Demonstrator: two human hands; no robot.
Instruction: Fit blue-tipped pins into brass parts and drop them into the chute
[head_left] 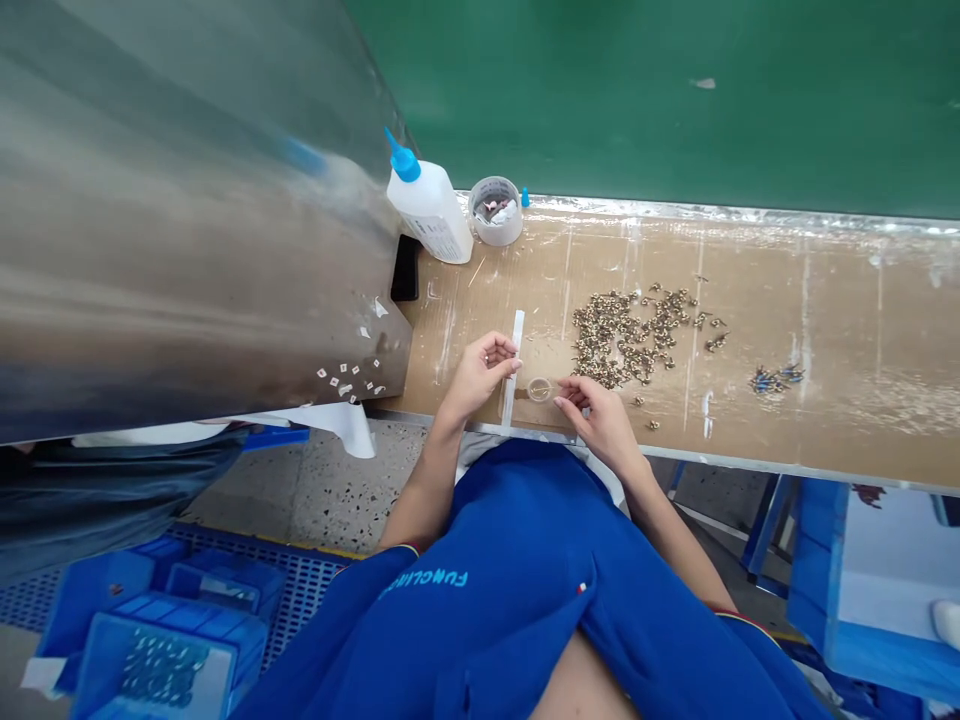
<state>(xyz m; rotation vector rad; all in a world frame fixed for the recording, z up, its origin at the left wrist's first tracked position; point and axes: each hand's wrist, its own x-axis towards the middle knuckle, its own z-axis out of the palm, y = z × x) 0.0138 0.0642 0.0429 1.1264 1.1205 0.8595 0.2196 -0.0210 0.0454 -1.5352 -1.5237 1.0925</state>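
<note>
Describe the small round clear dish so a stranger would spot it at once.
On the brown work surface, find the left hand and the right hand near its front edge. Between them, just right of the flat white strip, sits the dish. Its see-through round shape sets it apart from that straight strip and the scattered metal parts.

Bright light, glare on glossy tabletop [855, 400], stretched edges
</note>
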